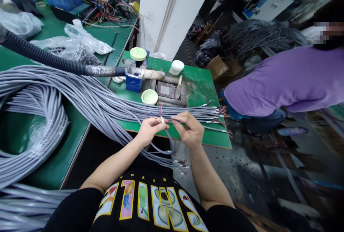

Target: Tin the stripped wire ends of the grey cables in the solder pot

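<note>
Between thumb and forefinger, my left hand pinches a grey cable near its stripped end. White wrapping surrounds that end, and thin coloured wires fan upward out of it. The rest of this cable bends down below my hands. Just to the right, my right hand is closed in a pinch close to the wrapping; what lies between its fingertips is too small to make out. Behind both hands, a thick bundle of grey cables runs across the green table, its stripped ends at the right edge.
A solder pot stands behind the cables, beside a hose nozzle on a blue block. Nearby are a pale green lid and a white tub. Coiled cable lies left. A person in purple bends at right.
</note>
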A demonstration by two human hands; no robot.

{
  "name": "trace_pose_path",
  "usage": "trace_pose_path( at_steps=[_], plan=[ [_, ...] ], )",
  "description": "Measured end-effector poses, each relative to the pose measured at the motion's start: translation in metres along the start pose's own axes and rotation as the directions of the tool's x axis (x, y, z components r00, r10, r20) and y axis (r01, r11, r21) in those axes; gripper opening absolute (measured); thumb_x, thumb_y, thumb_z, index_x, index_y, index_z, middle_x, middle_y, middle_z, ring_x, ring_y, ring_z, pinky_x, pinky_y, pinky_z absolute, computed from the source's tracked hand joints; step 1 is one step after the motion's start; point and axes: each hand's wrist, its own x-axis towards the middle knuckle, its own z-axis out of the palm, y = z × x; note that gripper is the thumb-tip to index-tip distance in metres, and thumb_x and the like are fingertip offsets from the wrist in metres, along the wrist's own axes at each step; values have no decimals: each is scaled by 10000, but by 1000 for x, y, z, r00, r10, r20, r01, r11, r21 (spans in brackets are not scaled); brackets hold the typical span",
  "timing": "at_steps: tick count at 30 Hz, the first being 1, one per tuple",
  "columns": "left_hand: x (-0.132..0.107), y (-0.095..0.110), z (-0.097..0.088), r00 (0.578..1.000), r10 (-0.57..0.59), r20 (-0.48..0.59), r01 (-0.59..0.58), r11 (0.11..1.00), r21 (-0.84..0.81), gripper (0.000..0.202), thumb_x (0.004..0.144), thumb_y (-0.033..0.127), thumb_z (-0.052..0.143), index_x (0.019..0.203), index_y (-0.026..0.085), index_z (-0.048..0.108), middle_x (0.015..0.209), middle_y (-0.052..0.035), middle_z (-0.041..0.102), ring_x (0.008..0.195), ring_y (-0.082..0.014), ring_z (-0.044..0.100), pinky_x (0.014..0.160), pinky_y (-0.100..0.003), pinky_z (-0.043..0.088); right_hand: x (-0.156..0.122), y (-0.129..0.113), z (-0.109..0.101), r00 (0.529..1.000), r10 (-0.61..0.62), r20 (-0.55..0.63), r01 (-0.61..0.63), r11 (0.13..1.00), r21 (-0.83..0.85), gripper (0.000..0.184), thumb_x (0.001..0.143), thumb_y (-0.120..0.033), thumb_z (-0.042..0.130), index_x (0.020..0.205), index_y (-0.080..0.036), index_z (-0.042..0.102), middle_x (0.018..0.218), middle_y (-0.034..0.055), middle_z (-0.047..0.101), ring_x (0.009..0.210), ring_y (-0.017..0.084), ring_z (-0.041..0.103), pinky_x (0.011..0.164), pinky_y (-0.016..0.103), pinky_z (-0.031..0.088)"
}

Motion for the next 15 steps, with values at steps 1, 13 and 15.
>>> trace_pose_path(
  at_steps=[1,13,15],
  plan=[
    [0,-1,1,1000,14,4,-14,1000,23,335,585,367,839,807,135,740,701,-40,703,654,-132,632,694,-260,500,5,-4,0,1000,-11,2,11,999,-35,137,831,-159,619,915,-245,685,797,17,669,738,166,599,663,330,484],
    [1,-1,10,981,185,61,-194,943,268,327,609,412,807,622,125,652,629,-1,597,635,-117,515,670,-257,430,36,-22,10,997,-31,74,63,871,-487,238,835,-280,628,623,-194,565,600,-11,573,619,141,504,630,318,336],
    [0,0,10,988,152,37,-156,960,232,316,580,391,828,635,126,664,611,6,595,618,-111,519,663,-253,437,35,-23,7,998,-32,56,54,894,-446,248,847,-241,608,609,-196,552,582,-19,557,606,135,503,625,315,346]
  ],
)
